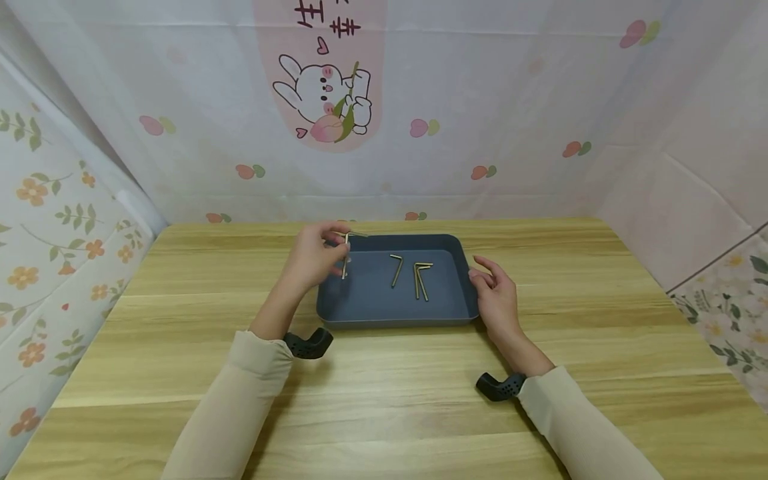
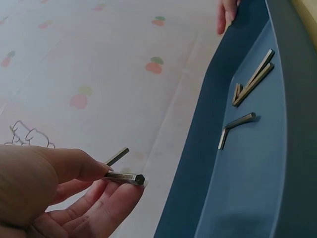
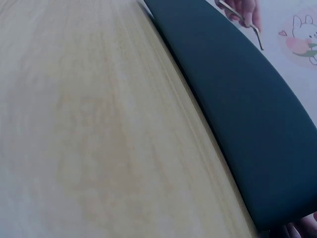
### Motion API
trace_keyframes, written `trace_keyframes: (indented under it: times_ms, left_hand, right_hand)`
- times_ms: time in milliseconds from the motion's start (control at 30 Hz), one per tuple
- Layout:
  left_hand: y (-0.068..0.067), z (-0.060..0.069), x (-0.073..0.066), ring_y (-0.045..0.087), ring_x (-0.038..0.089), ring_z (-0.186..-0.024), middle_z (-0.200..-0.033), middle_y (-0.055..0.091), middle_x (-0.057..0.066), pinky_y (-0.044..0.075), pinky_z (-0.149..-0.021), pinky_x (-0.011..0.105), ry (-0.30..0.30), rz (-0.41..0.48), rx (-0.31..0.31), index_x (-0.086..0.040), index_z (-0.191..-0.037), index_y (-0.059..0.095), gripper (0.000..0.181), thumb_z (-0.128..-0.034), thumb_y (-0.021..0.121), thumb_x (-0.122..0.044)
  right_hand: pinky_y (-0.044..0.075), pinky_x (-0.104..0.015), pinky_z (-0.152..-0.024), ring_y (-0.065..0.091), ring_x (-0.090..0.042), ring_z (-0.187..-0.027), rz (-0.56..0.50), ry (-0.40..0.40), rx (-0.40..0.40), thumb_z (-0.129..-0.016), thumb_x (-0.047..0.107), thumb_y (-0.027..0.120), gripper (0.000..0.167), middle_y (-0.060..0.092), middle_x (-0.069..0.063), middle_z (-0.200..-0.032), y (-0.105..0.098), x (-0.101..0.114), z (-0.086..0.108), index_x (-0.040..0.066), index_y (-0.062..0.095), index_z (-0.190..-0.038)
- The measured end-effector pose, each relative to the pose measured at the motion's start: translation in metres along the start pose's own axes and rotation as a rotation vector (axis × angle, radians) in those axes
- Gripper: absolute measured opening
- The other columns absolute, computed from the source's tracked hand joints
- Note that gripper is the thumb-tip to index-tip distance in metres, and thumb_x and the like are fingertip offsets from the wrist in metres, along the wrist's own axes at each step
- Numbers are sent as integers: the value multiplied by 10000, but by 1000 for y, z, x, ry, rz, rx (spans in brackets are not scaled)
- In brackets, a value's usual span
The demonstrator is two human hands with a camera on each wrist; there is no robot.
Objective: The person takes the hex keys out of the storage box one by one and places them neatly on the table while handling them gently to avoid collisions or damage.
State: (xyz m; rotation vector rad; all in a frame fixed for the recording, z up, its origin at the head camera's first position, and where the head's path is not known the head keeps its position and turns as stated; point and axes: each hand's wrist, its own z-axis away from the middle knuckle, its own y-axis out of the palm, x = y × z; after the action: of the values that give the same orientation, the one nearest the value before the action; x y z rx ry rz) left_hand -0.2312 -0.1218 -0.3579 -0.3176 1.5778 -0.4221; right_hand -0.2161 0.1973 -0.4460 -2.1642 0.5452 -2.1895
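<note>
Left hand [image 1: 315,257] pinches a hex key [image 2: 125,177], seemingly the step in hand; right hand [image 1: 499,300] touches the tray [image 1: 396,323] between them, grip unclear. Next needs steadiness.

Dark red lettering on the backdrop, cut short by the top of the head view.
We see Chinese-style characters [image 1: 345,27] in dark red at the upper end of a pale pink panel [image 1: 264,47], which is printed on the white patterned cloth [image 1: 468,87] hanging behind the table. They stand above a cartoon rabbit [image 1: 324,100] drawn on the same panel, one group of strokes to the left and slightly higher, the other to the right and lower. Both groups run up to or near the picture's edge, and we cannot make out a whole word or be sure of its reading. We find no other writing, brand or number legible in any of the three views.
</note>
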Motion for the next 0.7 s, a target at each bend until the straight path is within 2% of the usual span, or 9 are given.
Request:
trace_keyframes:
  times_ms: [100,233,367,533,700]
  left_hand:
    - [-2,1,5,685,217,-743,-1040,609,142,620,-692,522,-9,13,-14,-55,-1303,645,331,-973,625,-61]
    - [-4,1,8,672,196,-725,-1044,597,140,621,-688,509,-18,18,-17,-31,-1296,639,328,-969,626,-51]
    - [-7,2,8,684,234,-798,-1079,599,143,623,-698,507,-30,31,-23,-44,-1318,625,342,-978,612,-76]
    - [-15,2,13,690,288,-902,-1135,592,153,629,-694,475,-64,17,-42,-65,-1352,603,359,-994,591,-95]
    - [-25,0,20,693,289,-866,-1140,584,169,628,-716,494,-69,-1,-72,-60,-1340,607,348,-995,569,-87]
  right_hand:
    - [459,-65,-843,617,5,-1044,1,5,1,-1047,147,535,409,659,-198,-1337,0,0,0,128,543,-1456]
    - [443,-54,-869,606,31,-1046,16,4,-1,-1051,156,531,410,658,-194,-1342,-1,0,0,129,540,-1459]
    - [438,-55,-876,595,69,-1018,12,-2,-6,-1050,157,532,405,655,-205,-1340,-2,1,0,130,546,-1454]
    - [449,-64,-868,610,36,-1038,-1,-7,0,-1049,155,532,409,648,-223,-1340,-3,1,0,120,544,-1456]
    - [457,-67,-855,617,19,-1037,-13,-6,3,-1045,145,538,403,655,-221,-1330,-1,1,0,117,550,-1447]
